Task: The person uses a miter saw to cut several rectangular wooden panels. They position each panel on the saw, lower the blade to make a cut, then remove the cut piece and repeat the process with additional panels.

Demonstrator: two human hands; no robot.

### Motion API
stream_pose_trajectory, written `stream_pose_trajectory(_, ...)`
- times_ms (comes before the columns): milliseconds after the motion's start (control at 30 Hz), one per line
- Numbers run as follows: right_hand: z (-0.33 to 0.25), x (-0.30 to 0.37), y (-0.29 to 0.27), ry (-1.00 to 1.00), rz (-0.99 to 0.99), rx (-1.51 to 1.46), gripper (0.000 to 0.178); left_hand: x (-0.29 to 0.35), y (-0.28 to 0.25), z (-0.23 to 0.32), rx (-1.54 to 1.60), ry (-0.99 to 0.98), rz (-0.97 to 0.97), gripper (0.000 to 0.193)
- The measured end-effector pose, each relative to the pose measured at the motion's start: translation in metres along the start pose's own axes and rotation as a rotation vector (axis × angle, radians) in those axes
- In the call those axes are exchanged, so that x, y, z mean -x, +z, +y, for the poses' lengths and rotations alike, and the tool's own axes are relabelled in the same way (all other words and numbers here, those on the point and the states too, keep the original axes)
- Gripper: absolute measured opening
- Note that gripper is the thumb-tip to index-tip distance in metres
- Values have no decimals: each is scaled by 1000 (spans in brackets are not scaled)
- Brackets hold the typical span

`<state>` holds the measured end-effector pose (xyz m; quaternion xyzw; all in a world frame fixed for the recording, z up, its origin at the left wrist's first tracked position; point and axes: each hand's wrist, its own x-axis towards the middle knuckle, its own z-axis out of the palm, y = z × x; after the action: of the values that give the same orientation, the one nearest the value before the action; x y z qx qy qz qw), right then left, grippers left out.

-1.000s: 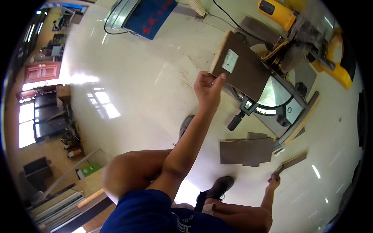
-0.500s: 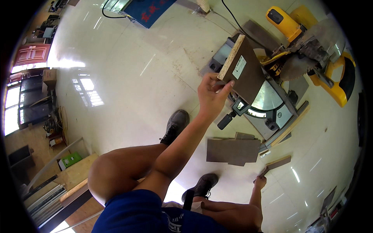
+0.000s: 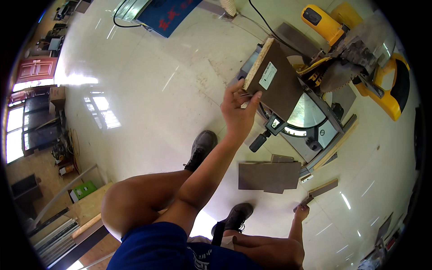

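Note:
My left hand pinches the near left corner of a brown particleboard panel between thumb and fingers. The panel has a pale chipped edge and a white label, and it lies tilted over the base of a yellow miter saw. The saw's round toothed blade stands to the panel's right, apart from it. At the lower right, my right hand is closed round the near end of a narrow brown board strip by the floor. Its fingertips are partly hidden.
Brown board offcuts lie stacked on the floor between my hands. A black clamp handle juts from the saw base. Cables run behind the saw, near a blue box. My shoes flank the offcuts on the near side.
My left hand and the panel have shifted slightly left, and the whole view has moved a little as well. My right hand stays on the strip.

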<state>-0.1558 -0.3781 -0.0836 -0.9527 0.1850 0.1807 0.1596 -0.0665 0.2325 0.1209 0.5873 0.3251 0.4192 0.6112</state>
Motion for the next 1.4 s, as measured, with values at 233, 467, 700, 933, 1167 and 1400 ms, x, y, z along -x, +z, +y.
stream_pose_trajectory(233,-11,7,1,51,21,-159,37,-15,-11,-9,-26,-40,48,42)
stream_pose_trajectory(467,-3,6,6,49,31,-135,43,-26,-29,-35,1,-67,87,38)
stream_pose_trajectory(700,35,3,16,21,97,-331,43,-31,-37,-100,251,-467,185,36)
stream_pose_trajectory(933,-27,17,-13,-56,370,-194,42,-46,-58,-138,205,-576,166,42)
stream_pose_trajectory(1167,-207,2,-40,-650,110,-384,28,-73,-57,-145,107,-583,98,44)
stream_pose_trajectory(1400,-415,-30,-23,-1160,-204,-458,50,-81,-49,-136,18,-522,-20,40)
